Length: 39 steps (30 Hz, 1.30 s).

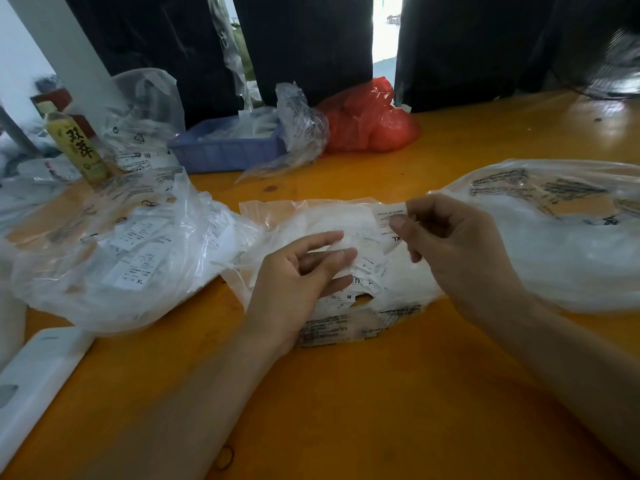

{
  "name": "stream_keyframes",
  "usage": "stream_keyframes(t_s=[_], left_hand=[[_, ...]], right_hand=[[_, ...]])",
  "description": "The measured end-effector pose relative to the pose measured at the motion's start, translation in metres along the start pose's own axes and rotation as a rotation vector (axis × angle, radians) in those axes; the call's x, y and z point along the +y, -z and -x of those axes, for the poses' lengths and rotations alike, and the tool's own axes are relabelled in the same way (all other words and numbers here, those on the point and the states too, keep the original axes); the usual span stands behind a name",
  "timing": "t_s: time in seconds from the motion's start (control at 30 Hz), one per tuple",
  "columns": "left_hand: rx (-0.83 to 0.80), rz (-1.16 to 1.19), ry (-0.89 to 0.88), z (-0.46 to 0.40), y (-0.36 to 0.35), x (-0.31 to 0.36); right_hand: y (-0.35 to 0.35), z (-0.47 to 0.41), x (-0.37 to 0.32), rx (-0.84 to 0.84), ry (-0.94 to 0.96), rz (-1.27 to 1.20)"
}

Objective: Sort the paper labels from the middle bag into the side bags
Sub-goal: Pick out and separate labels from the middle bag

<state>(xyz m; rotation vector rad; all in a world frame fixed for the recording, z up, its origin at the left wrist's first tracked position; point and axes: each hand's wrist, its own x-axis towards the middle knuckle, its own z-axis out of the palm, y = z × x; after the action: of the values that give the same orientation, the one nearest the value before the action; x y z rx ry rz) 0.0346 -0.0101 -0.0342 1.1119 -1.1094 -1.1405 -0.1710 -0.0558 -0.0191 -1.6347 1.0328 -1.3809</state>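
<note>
The middle bag [277,216], clear plastic with white paper labels inside, lies on the orange table in front of me. My right hand [457,251] pinches a white paper label [388,220] marked XL above this bag. Over the bag's label pile sits my left hand [298,278], fingers loosely curled and touching the labels; whether it holds one is unclear. The left bag [114,244] holds several labels, one marked XL. The right bag [561,237] lies at the right edge, its contents a white blur.
A drink bottle [76,143] stands at the back left. Behind the bags are a blue tray [225,150], crumpled clear plastic [301,126] and a red plastic bag [367,119]. A white flat object [34,382] lies at the near left edge. Dark fabric hangs beyond the table.
</note>
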Motion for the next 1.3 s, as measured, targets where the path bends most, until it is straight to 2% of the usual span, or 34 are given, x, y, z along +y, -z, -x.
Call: stream_keyframes(t_s=[0.2,0.43,0.77,1.3], left_hand=[[0.021,0.077,0.007,-0.0002,-0.0017,-0.0006],[0.038,0.135,0.026,-0.0017,-0.0009,-0.0014],[-0.033,0.129,0.068,0.0004,-0.0016,0.0008],[0.006,0.164,0.075,-0.0007,-0.0007,-0.0009]], right_hand=[[-0.0026,0.0007,0.0023,-0.059,-0.047,-0.014],[-0.0026,0.0004,0.0013,-0.058,-0.002,-0.01],[-0.0027,0.0021,0.0005,-0.091,0.028,0.001],[-0.0057,0.0059,0.0017,-0.09,0.045,0.235]])
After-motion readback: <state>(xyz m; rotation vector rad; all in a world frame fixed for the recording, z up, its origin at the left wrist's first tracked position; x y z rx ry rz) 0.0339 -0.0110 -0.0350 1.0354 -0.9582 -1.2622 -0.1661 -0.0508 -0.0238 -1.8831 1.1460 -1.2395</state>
